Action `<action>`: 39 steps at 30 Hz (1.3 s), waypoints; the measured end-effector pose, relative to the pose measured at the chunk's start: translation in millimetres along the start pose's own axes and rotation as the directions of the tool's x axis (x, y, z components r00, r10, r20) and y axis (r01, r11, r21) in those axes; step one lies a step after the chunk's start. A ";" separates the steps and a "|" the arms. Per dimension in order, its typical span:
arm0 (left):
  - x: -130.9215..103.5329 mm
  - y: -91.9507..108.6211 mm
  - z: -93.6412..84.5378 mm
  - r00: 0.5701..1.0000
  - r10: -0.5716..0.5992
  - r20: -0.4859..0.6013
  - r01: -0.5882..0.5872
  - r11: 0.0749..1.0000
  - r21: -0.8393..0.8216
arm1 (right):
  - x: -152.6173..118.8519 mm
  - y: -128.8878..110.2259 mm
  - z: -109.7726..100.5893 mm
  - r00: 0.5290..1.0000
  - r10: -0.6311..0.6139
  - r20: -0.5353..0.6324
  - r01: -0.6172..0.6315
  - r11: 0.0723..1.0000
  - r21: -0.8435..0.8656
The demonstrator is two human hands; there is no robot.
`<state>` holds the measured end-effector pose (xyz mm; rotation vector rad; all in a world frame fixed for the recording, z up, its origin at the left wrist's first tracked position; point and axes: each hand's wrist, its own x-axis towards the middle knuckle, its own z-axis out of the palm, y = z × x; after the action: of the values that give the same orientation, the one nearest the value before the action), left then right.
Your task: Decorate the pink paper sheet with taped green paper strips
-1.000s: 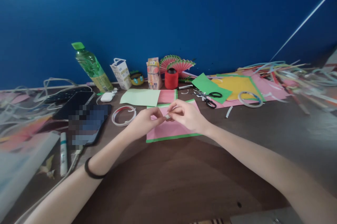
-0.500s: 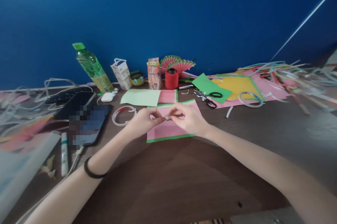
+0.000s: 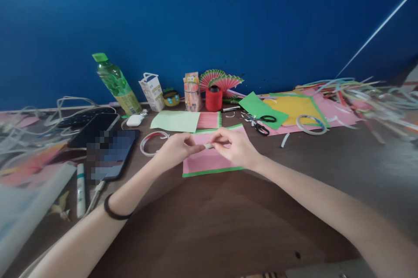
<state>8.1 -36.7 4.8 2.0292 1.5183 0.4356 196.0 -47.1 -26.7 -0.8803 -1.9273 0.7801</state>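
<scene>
Between my fingertips is a small whitish strip (image 3: pixel 208 146), perhaps a piece of tape; its kind is too small to be sure of. My left hand (image 3: pixel 176 150) pinches its left end with thumb and forefinger. At the other end, my right hand (image 3: pixel 235 149) pinches it too, its fingers curled. Both hands are over a pink paper sheet (image 3: pixel 209 164) with green strips along its top and bottom edges. A roll of tape (image 3: pixel 143 144) lies just left of my left hand. Black-handled scissors (image 3: pixel 262 128) rest to the right, beyond my right hand.
Behind the sheet are a pale green paper (image 3: pixel 174 121), a red spool (image 3: pixel 214 100) and pink paper fans (image 3: pixel 225 81). A green bottle (image 3: pixel 118 87) and milk carton (image 3: pixel 153 93) stand near the wall. Phones (image 3: pixel 121 156) and a marker (image 3: pixel 81 191) lie left; yellow paper (image 3: pixel 290 110) lies right.
Slightly more of the whitish strip shows between my fingertips. The whole view has shifted a little; both hands otherwise keep their place over the pink sheet.
</scene>
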 end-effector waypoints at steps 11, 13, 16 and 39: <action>-2.5 3.2 -9.5 0.983 0.181 0.017 -0.176 0.971 -0.164 | 5.0 -6.4 -8.4 0.998 0.051 -0.033 -0.049 0.996 0.081; -3.9 5.1 -8.0 0.982 0.185 0.043 -0.174 0.968 -0.182 | 4.7 -7.5 -9.4 0.998 0.056 -0.036 -0.052 0.993 0.102; -5.5 7.2 -5.5 0.982 0.186 0.042 -0.177 0.970 -0.168 | 4.5 -9.1 -10.3 0.997 0.063 -0.039 -0.058 0.992 0.111; -16.7 23.6 -5.0 0.994 0.095 0.051 -0.075 0.948 -0.308 | 8.7 -14.8 -16.0 0.990 0.136 0.041 -0.142 0.921 0.362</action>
<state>18.3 -56.1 24.4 1.8498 1.2409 0.5937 202.6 -45.4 -4.2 -0.7855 -1.6685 1.1885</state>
